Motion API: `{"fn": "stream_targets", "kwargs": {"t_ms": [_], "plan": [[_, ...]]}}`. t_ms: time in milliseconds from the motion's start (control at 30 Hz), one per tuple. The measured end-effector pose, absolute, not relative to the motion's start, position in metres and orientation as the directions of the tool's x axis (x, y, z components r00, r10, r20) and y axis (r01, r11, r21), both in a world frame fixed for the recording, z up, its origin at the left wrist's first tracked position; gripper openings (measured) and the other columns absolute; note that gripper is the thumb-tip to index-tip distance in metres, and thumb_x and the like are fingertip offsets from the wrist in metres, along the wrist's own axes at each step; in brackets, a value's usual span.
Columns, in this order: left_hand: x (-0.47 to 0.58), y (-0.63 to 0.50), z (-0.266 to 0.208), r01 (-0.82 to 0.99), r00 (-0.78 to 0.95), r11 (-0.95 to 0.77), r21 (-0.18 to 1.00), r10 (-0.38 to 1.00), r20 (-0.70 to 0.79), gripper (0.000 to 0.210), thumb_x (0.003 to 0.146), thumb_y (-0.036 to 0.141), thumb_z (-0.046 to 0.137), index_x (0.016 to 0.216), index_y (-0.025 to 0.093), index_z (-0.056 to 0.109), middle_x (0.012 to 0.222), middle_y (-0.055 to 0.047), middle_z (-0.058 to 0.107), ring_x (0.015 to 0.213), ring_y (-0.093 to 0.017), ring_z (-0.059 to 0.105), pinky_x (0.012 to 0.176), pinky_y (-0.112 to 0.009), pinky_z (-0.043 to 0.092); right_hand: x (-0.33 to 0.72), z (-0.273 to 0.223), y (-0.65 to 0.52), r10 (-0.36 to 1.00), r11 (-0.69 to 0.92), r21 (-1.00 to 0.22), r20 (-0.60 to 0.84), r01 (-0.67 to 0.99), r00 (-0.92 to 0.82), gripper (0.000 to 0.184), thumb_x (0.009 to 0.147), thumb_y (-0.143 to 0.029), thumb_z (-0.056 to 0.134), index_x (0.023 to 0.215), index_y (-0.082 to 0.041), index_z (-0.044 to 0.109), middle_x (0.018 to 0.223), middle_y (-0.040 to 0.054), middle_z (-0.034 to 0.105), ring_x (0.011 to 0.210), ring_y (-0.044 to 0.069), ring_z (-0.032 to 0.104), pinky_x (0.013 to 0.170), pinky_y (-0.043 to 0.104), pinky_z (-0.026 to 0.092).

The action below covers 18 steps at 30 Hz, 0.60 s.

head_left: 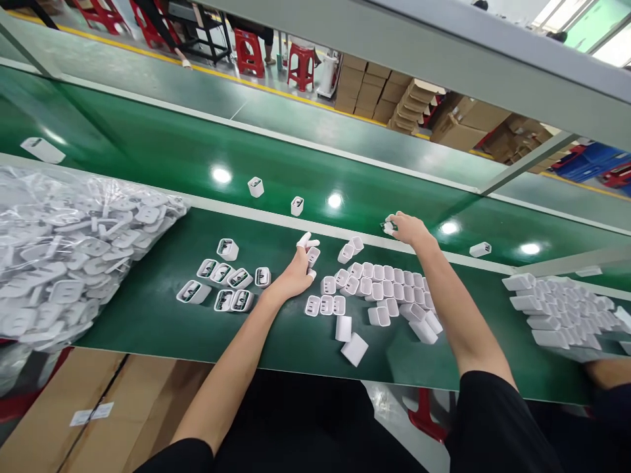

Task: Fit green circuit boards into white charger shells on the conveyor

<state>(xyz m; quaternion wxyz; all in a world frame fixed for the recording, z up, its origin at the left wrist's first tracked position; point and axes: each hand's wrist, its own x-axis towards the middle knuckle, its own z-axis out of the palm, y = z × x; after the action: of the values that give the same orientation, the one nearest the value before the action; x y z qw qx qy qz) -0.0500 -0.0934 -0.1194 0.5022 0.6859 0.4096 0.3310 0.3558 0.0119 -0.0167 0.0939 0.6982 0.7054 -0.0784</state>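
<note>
My left hand (294, 274), with white coverings on its fingertips, is closed around a white plastic charger housing (313, 256) over the middle of the green table. Stretched forward across the table's far edge, my right hand (408, 228) pinches a small circuit board (388, 227) with white and dark parts. Below and between my hands stand rows of open white housings (389, 274), some tipped over. Two housings lie on their sides (355, 348) near the front edge. Left of my left hand is a group of housings with boards inside (240, 279).
A clear bag of flat white plastic pieces (73, 256) covers the table's left end. More housings (562, 309) are stacked at the right, near another person's arm (608, 373). Several single housings (255, 186) sit on the green belt (187, 157) beyond the pale rail. A metal beam crosses above.
</note>
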Motion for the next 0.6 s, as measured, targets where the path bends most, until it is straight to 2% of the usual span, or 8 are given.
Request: {"fn": "stream_targets", "kwargs": {"t_ms": [133,267,367,467,533,600], "plan": [[-0.055,-0.093,-0.125,0.257,0.455,-0.191,0.947,0.888,0.056,0.093,0.097,0.011,0.064,0.179,0.023,0.022,0.184,-0.022,0.04,0.18,-0.036,0.036,0.152,-0.067,0.023,0.358,-0.025,0.018,0.975,-0.035,-0.076,-0.221,0.996,0.017,0.04,0.1,-0.04,0.075,0.135,-0.02,0.078,0.138,0.0176,0.071,0.105,0.031,0.073,0.091,0.043,0.057],[-0.053,-0.093,-0.123,0.257,0.429,-0.228,0.939,0.898,0.1,0.072,0.102,0.019,0.067,0.169,0.022,0.04,0.173,-0.021,0.05,0.171,-0.036,0.048,0.148,-0.065,0.034,0.35,-0.024,0.023,0.983,-0.059,-0.265,-0.183,0.962,0.01,0.022,0.095,-0.033,0.082,0.112,-0.02,0.078,0.122,0.0142,0.078,0.099,0.026,0.073,0.094,0.04,0.06],[-0.054,-0.095,-0.108,0.25,0.406,-0.235,0.939,0.906,0.119,0.06,0.107,0.023,0.066,0.164,0.024,0.049,0.158,-0.016,0.06,0.153,-0.033,0.062,0.142,-0.064,0.045,0.332,-0.014,0.016,0.995,-0.049,-0.442,-0.103,0.896,0.003,0.021,0.1,-0.038,0.078,0.11,-0.02,0.074,0.114,0.0142,0.083,0.097,0.026,0.076,0.096,0.043,0.064],[-0.057,-0.102,-0.084,0.198,0.369,-0.27,0.942,0.911,0.184,0.055,0.109,0.028,0.069,0.163,0.029,0.058,0.146,-0.011,0.063,0.138,-0.03,0.067,0.132,-0.062,0.057,0.299,0.003,-0.012,0.999,0.053,-0.61,0.035,0.791,-0.04,0.029,0.109,-0.049,0.068,0.122,-0.024,0.072,0.123,0.0127,0.084,0.106,0.026,0.082,0.105,0.046,0.068],[-0.059,-0.109,-0.067,0.128,0.358,-0.307,0.943,0.901,0.245,0.055,0.108,0.03,0.074,0.162,0.033,0.063,0.14,-0.009,0.063,0.131,-0.028,0.069,0.125,-0.057,0.063,0.269,0.014,-0.04,0.983,0.173,-0.697,0.169,0.696,-0.075,0.032,0.109,-0.055,0.069,0.126,-0.028,0.072,0.132,0.0094,0.082,0.115,0.025,0.082,0.114,0.048,0.067],[-0.06,-0.117,-0.054,0.034,0.346,-0.346,0.938,0.884,0.314,0.058,0.107,0.03,0.079,0.163,0.036,0.065,0.138,-0.008,0.065,0.128,-0.026,0.071,0.121,-0.052,0.067,0.239,0.023,-0.072,0.927,0.37,-0.826,0.361,0.426,-0.105,0.031,0.103,-0.052,0.082,0.124,-0.03,0.077,0.126,0.0081,0.083,0.117,0.029,0.083,0.11,0.052,0.07]]}}
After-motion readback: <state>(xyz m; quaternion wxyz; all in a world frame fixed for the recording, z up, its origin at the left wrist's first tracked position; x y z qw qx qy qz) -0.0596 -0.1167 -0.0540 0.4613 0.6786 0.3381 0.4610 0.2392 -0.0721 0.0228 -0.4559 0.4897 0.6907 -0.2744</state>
